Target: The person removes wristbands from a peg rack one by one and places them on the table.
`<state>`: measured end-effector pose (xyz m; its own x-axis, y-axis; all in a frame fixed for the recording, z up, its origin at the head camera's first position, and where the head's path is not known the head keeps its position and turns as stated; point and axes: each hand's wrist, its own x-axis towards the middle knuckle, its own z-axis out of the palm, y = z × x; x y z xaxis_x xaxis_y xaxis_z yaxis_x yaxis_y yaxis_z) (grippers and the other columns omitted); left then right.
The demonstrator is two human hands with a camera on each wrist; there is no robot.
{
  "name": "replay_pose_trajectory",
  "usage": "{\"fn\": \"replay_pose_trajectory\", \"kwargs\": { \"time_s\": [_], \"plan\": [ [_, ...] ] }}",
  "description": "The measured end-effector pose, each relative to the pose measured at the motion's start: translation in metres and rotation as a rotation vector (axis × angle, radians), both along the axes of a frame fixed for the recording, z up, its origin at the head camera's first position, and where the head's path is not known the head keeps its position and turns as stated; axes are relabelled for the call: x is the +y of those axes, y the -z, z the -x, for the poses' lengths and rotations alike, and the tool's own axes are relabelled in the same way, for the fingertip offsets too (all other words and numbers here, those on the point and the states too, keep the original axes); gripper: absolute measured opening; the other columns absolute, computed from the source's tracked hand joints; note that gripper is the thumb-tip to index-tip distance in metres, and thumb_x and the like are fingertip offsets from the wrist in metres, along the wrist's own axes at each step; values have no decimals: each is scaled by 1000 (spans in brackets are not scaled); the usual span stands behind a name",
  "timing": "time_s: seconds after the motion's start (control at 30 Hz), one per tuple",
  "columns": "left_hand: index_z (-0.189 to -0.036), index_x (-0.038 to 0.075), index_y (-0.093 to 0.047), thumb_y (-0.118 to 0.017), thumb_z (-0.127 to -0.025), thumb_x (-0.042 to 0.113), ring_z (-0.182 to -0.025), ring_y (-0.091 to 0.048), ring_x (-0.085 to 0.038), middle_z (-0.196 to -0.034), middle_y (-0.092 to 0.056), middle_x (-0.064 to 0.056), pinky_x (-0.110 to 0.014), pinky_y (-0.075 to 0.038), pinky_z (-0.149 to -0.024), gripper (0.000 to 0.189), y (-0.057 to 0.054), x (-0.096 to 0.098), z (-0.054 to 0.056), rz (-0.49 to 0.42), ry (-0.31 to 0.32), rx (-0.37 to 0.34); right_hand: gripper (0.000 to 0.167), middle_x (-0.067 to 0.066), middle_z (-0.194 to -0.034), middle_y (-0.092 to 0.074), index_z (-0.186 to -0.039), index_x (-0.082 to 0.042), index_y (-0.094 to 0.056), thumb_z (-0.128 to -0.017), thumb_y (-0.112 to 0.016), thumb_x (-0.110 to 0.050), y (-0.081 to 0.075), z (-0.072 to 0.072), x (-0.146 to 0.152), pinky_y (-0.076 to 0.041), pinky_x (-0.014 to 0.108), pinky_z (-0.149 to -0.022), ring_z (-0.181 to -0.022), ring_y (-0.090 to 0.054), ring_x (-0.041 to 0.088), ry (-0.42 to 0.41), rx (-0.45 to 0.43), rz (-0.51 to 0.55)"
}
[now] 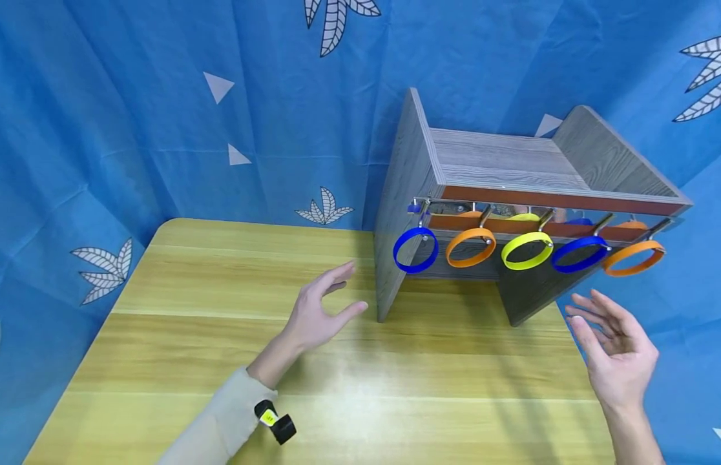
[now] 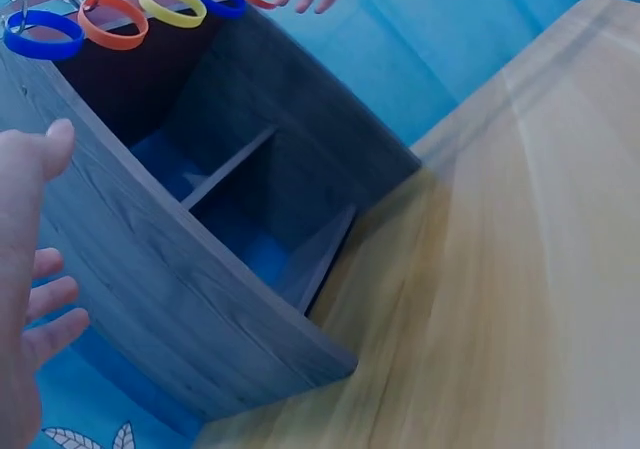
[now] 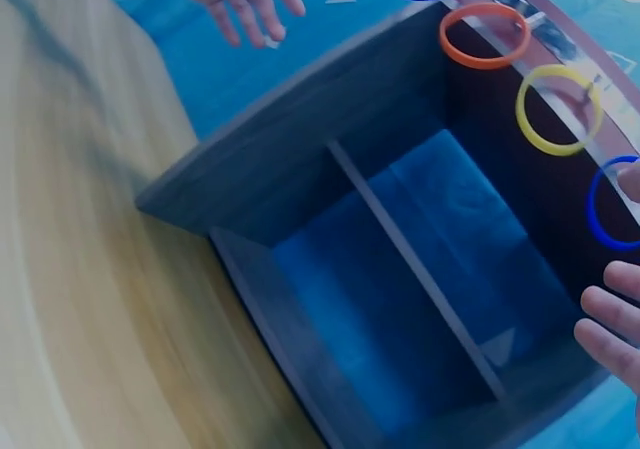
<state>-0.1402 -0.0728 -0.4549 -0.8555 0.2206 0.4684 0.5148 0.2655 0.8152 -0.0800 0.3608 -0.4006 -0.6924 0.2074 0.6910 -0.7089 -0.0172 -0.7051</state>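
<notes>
A grey wood-grain shelf unit (image 1: pixel 468 155) stands on the table, with a row of metal hooks along its upper front. From the hooks hang coloured rings: a blue ring (image 1: pixel 415 250) at the left end, then an orange ring (image 1: pixel 470 248), a yellow ring (image 1: pixel 527 251), a second blue ring (image 1: pixel 580 254) and a second orange ring (image 1: pixel 635 258). My left hand (image 1: pixel 316 310) hovers left of the unit's side panel, thumb and fingers spread, holding nothing. Below the rightmost ring, my right hand (image 1: pixel 619 345) is raised with relaxed fingers and nothing in it.
The wooden table (image 1: pixel 221 278) reaches left of and in front of the unit. Behind it hangs a blue curtain (image 1: pixel 163 116) with leaf prints. Inside the unit, a divider (image 3: pixel 415 269) separates the compartments. A black band (image 1: pixel 273 420) with a yellow label circles the left sleeve.
</notes>
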Motion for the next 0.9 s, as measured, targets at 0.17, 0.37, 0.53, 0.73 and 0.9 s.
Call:
{"fn": "replay_pose_trajectory", "kwargs": {
  "time_s": [0.17,0.37,0.53,0.73,0.9],
  "plan": [
    [-148,5,-57,-81,-94,15,-131,-67,-32,-145,-67,-14,-42,-59,-113,59,-3,14,8,-26,23,4,38,22,-110,-80,-127,34,-49,-89,-55,31,-5,1,11,-68,26,-84,-93,-81,22,14,-4,59],
    [-143,2,-60,-81,-94,12,-128,-68,-36,-141,-68,-19,-43,-61,-110,54,-2,32,13,-76,55,8,35,25,-106,-80,-125,36,-49,-91,-56,29,-10,7,24,-69,29,-81,-90,-82,25,18,29,102],
    [-140,-3,-62,-81,-93,10,-125,-68,-43,-139,-67,-26,-44,-62,-107,52,0,44,17,-110,57,15,32,24,-101,-81,-122,36,-51,-92,-57,27,-15,12,36,-69,29,-77,-86,-82,25,54,41,139],
    [-137,-4,-63,-79,-95,10,-120,-71,-40,-138,-69,-23,-46,-64,-104,47,1,54,16,-131,52,5,31,22,-99,-81,-124,33,-53,-95,-58,22,-20,18,46,-69,28,-74,-84,-81,25,95,0,201],
    [-137,0,-64,-78,-97,13,-121,-71,-35,-136,-69,-19,-40,-65,-104,45,2,61,16,-133,53,-7,33,23,-101,-80,-127,31,-52,-97,-58,18,-25,24,53,-69,30,-73,-87,-81,26,77,-34,248]
  ]
}}
